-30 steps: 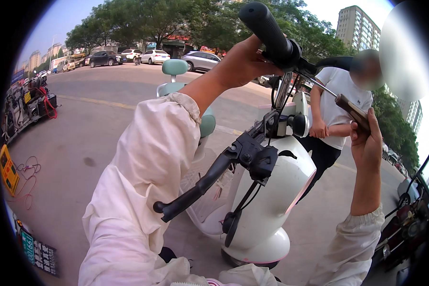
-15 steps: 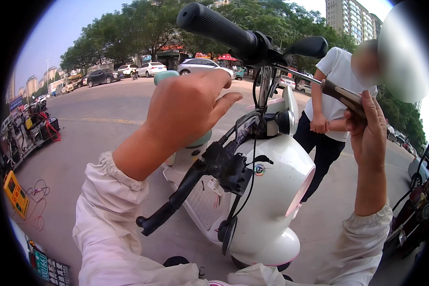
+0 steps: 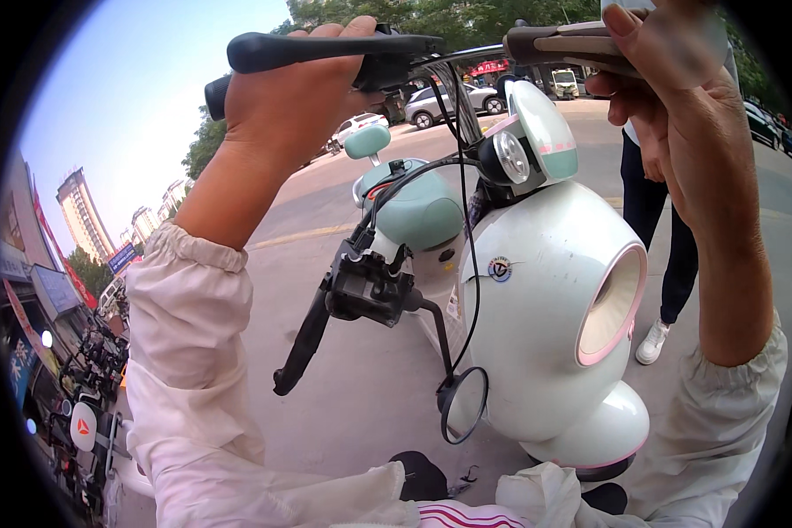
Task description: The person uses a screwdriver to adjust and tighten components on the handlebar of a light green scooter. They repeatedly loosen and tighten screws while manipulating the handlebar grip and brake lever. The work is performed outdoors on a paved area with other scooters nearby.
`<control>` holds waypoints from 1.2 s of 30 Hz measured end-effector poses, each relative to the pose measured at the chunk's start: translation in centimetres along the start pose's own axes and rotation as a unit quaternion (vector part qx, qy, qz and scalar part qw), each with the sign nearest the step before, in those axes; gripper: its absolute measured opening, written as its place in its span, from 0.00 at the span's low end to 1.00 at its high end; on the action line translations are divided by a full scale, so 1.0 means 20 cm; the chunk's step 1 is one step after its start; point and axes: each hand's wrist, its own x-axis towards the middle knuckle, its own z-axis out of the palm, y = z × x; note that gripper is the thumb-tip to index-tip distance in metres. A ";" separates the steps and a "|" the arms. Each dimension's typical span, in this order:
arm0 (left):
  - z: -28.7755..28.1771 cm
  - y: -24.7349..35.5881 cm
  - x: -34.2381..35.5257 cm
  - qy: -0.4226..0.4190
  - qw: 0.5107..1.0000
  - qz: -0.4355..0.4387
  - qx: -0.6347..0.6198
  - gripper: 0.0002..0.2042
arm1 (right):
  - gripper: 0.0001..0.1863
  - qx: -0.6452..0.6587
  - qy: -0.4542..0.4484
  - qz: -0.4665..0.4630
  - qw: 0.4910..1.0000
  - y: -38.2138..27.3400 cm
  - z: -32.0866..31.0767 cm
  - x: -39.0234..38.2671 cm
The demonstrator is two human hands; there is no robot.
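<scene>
At the top left, my left hand is wrapped around a black handlebar grip. A black brake lever crosses above its fingers. My right hand holds a screwdriver by its brown and tan handle. The metal shaft points left toward the clamp on the handlebar; the lever side hides where its tip meets it. Below stands a white and mint electric scooter. Its other grip and switch housing hang low on cables, along with a round mirror. A round headlight sits under the handlebar stem.
Behind the scooter's right side stands a person in dark trousers and white shoes. A mint seat lies beyond the stem. Parked scooters line the left edge, and cars stand across the road.
My left hand has gone from hovering with fingers apart to gripping the handlebar. The handlebar has turned and the lever now lies across the hand. The screwdriver has shifted up and more level.
</scene>
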 end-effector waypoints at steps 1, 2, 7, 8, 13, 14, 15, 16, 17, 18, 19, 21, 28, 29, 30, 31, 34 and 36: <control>0.00 0.00 -0.01 -0.036 0.997 -0.008 0.073 0.30 | 0.17 0.001 0.005 -0.017 1.000 0.01 0.02 0.00; 0.00 0.01 0.00 -0.029 0.996 -0.010 0.088 0.30 | 0.16 -0.003 0.007 -0.038 0.999 0.00 0.03 0.01; 0.01 0.04 0.01 0.026 0.996 0.031 0.074 0.28 | 0.12 -0.081 0.031 -0.139 0.986 0.05 0.04 -0.01; -0.01 0.04 0.01 0.017 0.997 0.027 0.075 0.29 | 0.11 -0.087 0.040 -0.145 0.985 0.05 0.04 -0.02; -0.02 0.04 0.02 -0.005 0.994 0.023 0.110 0.29 | 0.11 0.092 0.015 -0.082 0.992 0.11 -0.03 -0.01; -0.03 0.05 0.03 -0.007 0.993 0.025 0.113 0.29 | 0.12 0.117 0.013 -0.069 0.991 0.13 -0.04 -0.02; -0.03 0.05 0.03 0.002 0.994 0.027 0.107 0.28 | 0.13 0.121 0.013 -0.055 0.991 0.14 -0.04 -0.02; -0.02 0.04 0.02 0.011 0.994 0.029 0.101 0.28 | 0.13 0.125 -0.012 -0.053 0.991 0.15 -0.06 -0.02; -0.02 0.03 0.03 0.019 0.995 0.033 0.096 0.28 | 0.14 0.130 -0.035 -0.050 0.990 0.16 -0.09 -0.02; -0.03 0.03 0.03 0.014 0.995 0.033 0.092 0.27 | 0.14 0.135 -0.081 -0.058 0.986 0.15 -0.13 -0.01; -0.04 0.04 0.03 0.008 0.996 0.032 0.087 0.27 | 0.14 0.127 -0.092 -0.063 0.986 0.15 -0.15 0.00; -0.03 0.05 0.04 -0.005 0.997 0.027 0.069 0.26 | 0.14 0.096 -0.073 -0.072 0.990 0.16 -0.13 0.01; 0.00 -0.03 0.04 -0.029 0.997 0.062 0.026 0.21 | 0.12 0.274 -0.107 -0.021 0.955 0.27 -0.19 0.03; -0.01 -0.02 0.04 -0.035 0.997 0.061 0.023 0.21 | 0.12 0.263 -0.100 -0.025 0.959 0.26 -0.17 0.00; -0.01 -0.02 0.04 -0.033 0.997 0.062 0.022 0.21 | 0.12 0.258 -0.105 -0.035 0.960 0.25 -0.16 -0.01; 0.00 -0.02 0.04 -0.033 0.997 0.063 0.020 0.21 | 0.12 0.252 -0.110 -0.044 0.960 0.24 -0.16 -0.04; -0.01 -0.02 0.04 -0.013 0.998 0.061 0.018 0.23 | 0.12 0.181 -0.072 -0.052 0.979 0.17 -0.13 -0.09; -0.01 0.00 0.04 -0.005 0.998 0.053 0.024 0.25 | 0.13 0.154 -0.051 -0.047 0.986 0.16 -0.11 -0.11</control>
